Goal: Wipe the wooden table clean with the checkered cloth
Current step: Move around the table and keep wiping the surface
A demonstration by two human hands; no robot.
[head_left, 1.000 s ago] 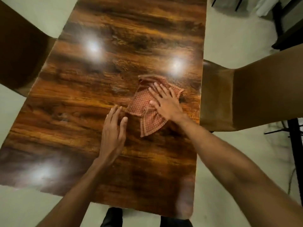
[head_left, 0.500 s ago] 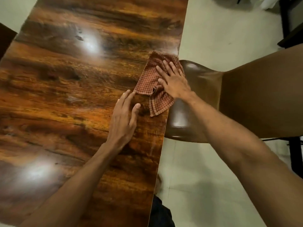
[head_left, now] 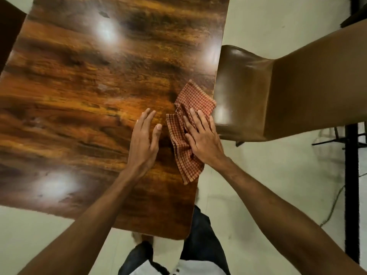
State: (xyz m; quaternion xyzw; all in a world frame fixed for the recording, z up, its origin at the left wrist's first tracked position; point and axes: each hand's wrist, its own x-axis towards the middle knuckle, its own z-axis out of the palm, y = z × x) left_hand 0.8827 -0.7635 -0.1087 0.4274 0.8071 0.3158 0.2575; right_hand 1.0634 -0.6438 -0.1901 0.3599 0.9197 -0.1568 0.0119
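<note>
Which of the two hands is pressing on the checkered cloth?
The right hand, flat on the red checkered cloth; the left hand rests on bare wooden table.

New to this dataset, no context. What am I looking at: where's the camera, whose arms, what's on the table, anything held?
No machine here: a person works with bare hands. The one camera sits on their head, looking forward and down, so the arms enter from the bottom. The right hand lies flat on a checkered cloth, pressing it onto the wooden table near its right edge. The left hand rests open on the bare wood beside the cloth. Nothing is gripped. A brown chair stands right of the table.
</note>
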